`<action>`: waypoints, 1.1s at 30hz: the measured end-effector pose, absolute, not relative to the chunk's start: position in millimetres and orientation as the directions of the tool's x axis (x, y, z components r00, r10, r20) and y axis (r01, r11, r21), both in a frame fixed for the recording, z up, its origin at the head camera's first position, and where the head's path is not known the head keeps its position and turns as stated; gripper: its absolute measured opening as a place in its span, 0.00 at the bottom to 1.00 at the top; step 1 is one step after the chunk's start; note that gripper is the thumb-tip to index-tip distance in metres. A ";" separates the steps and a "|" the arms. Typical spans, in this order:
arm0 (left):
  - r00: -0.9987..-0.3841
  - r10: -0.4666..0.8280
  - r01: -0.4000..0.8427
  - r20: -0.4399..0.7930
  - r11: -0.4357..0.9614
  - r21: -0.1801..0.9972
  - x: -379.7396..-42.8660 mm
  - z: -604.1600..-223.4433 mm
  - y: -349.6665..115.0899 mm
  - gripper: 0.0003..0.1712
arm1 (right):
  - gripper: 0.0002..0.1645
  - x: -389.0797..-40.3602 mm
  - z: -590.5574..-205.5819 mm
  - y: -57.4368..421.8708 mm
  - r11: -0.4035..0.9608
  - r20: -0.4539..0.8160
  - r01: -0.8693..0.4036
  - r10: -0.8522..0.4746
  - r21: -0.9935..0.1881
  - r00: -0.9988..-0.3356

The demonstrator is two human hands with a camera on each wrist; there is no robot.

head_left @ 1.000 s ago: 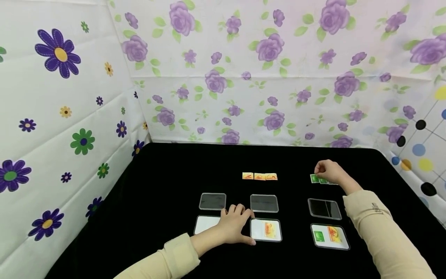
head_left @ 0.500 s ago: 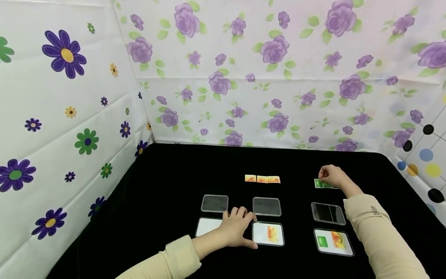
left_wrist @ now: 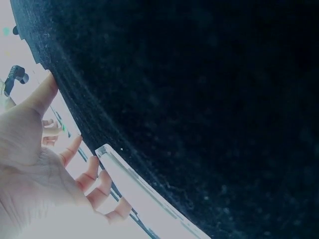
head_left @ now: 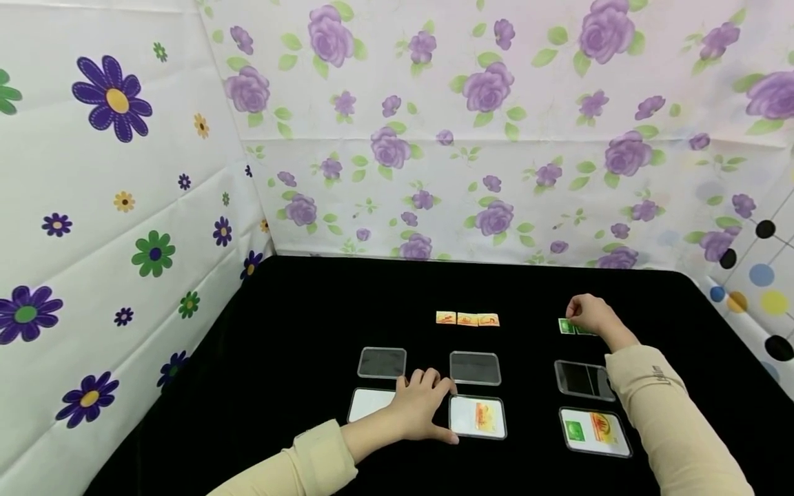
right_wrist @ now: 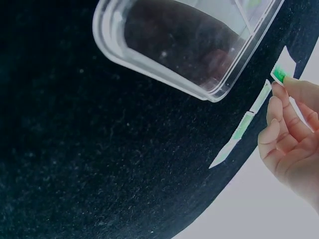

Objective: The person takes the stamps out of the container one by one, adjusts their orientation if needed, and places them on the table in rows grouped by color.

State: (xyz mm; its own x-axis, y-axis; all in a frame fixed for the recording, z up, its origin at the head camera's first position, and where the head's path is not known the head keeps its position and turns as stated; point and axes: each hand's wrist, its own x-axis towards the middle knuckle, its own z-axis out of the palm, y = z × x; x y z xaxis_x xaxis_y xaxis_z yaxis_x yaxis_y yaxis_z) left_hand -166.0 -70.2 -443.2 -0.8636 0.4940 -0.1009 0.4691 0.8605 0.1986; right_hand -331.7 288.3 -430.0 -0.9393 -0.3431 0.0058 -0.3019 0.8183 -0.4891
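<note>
My right hand point(head_left: 592, 318), at the back right of the black table, pinches a small green picture card point(right_wrist: 283, 69) between thumb and finger. Below it several similar green cards point(right_wrist: 241, 127) lie in a row on the cloth. At front centre my left hand point(head_left: 415, 413) has its fingers spread, with thumb and index tips at the left edge of a shallow clear case point(head_left: 460, 415). An orange picture card point(head_left: 486, 417) lies in that white-bottomed case. The left wrist view shows the other fingers loosely bent beside another case point(left_wrist: 134, 184).
A white case point(head_left: 364, 405) is partly hidden by the left hand. The case at right point(head_left: 589, 446) has green and orange cards in it. Three clear dark-looking pieces point(head_left: 382, 362) lie behind the cases. Orange cards point(head_left: 467, 319) form a row farther back.
My right hand stays over the green cards with a slight shift left, and its sleeve now covers more of the clear piece there. My left hand has kept its place.
</note>
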 end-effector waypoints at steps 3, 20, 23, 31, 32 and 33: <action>-0.863 0.494 0.468 -0.103 0.860 0.202 -165.4 -443.1 -70.1 0.40 | 0.02 -332.4 -430.7 287.7 0.827 0.005 -0.293 -0.331 -0.480 -0.944; -0.866 0.491 0.466 -0.097 0.862 0.201 -165.0 -444.4 -69.7 0.40 | 0.03 -331.2 -433.0 282.4 0.865 -0.006 -0.228 -0.258 -0.447 -0.966; -0.866 0.490 0.466 -0.097 0.862 0.200 -165.0 -444.3 -69.4 0.40 | 0.04 -330.5 -433.5 281.2 0.875 -0.015 -0.216 -0.246 -0.433 -0.969; -0.864 0.494 0.470 -0.094 0.860 0.197 -165.7 -445.7 -70.0 0.40 | 0.06 -328.4 -433.8 280.5 0.881 -0.037 -0.208 -0.247 -0.425 -0.968; -0.864 0.496 0.473 -0.092 0.859 0.195 -166.3 -445.7 -70.2 0.40 | 0.06 -328.4 -433.7 280.4 0.882 -0.038 -0.205 -0.244 -0.424 -0.969; -0.863 0.497 0.475 -0.089 0.859 0.192 -167.0 -445.7 -70.4 0.41 | 0.06 -328.4 -433.4 280.5 0.884 -0.038 -0.203 -0.240 -0.422 -0.970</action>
